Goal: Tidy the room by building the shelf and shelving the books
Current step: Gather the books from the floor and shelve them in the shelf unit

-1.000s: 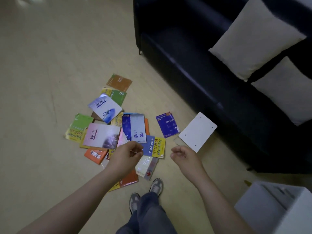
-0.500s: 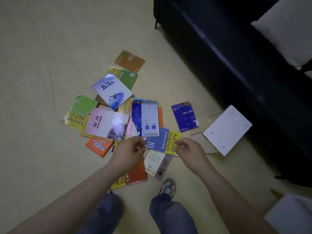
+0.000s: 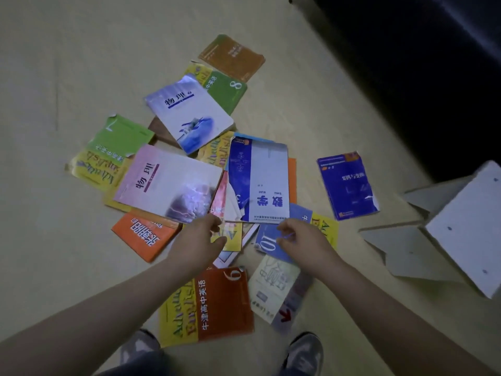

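Books (image 3: 257,183) scattered on floor (image 3: 81,63), white shelf panels (image 3: 466,229) right, dark sofa (image 3: 420,63) beyond

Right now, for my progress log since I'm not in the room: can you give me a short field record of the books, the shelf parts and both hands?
books: pile of books, loose and overlapping on the floor; none shelved
top layer: pink book, blue-and-white book
right edge: dark blue book, uncovered
shelf: white boards, unassembled, on the floor near the dark sofa
left hand: over the pile's near side, fingers curled; grip unclear
right hand: over the blue book marked 10; grip unclear
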Demonstrator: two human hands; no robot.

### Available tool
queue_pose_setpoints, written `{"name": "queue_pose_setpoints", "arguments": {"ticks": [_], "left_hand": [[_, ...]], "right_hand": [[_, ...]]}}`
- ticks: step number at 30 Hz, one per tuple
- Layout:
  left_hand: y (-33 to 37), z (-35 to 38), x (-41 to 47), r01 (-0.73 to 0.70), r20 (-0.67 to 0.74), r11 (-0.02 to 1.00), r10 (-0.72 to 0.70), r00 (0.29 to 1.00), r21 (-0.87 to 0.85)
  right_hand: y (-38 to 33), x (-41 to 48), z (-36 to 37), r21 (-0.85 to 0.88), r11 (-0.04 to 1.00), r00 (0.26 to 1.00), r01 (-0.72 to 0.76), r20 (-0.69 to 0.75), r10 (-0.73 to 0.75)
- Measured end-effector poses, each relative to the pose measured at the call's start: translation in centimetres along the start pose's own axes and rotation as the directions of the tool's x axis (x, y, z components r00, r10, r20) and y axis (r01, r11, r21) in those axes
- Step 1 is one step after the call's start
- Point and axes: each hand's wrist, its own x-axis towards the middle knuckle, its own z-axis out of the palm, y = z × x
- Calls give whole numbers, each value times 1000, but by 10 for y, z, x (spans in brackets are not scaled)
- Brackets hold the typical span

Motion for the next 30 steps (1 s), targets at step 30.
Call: {"name": "queue_pose_setpoints", "arguments": {"ticks": [30], "left_hand": [[-176,86,190,-1,-122,925,52,991,381]], "right_hand": [[78,208,128,-646,719,954,256,47,-297]]}}
